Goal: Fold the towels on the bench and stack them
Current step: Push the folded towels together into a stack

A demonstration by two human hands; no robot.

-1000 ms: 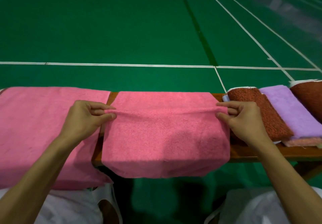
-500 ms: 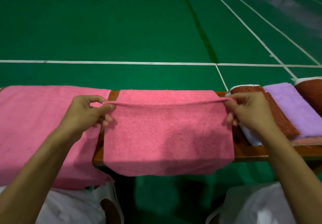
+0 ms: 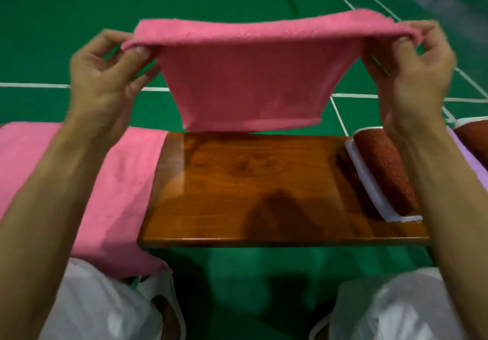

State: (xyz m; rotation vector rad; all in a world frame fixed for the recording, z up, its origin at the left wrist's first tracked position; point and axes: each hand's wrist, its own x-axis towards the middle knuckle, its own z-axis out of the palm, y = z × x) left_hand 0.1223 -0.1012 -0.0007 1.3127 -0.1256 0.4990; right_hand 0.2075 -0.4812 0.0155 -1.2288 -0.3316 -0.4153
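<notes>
A folded pink terry towel (image 3: pixel 245 75) hangs in the air at 12 o'clock, stretched out between the person's two hands and clear of the glossy brown wooden desk (image 3: pixel 264 181) below it. The left hand (image 3: pixel 105 75) pinches the towel's upper left corner between thumb and fingers; the right hand (image 3: pixel 417 70) pinches the upper right corner the same way. The top edge is pulled taut and the doubled cloth drops straight down, narrowing toward its lower hem.

At 9 o'clock a second pink towel (image 3: pixel 118 194) lies spread over the desk's left end and hangs over the near edge. At 3 o'clock a folded rust-brown towel (image 3: pixel 383 173) sits on a white towel (image 3: pixel 369 189), with a lilac towel (image 3: pixel 467 162) just beyond the right forearm. Green court flooring (image 3: pixel 79 9) with white lines stretches behind.
</notes>
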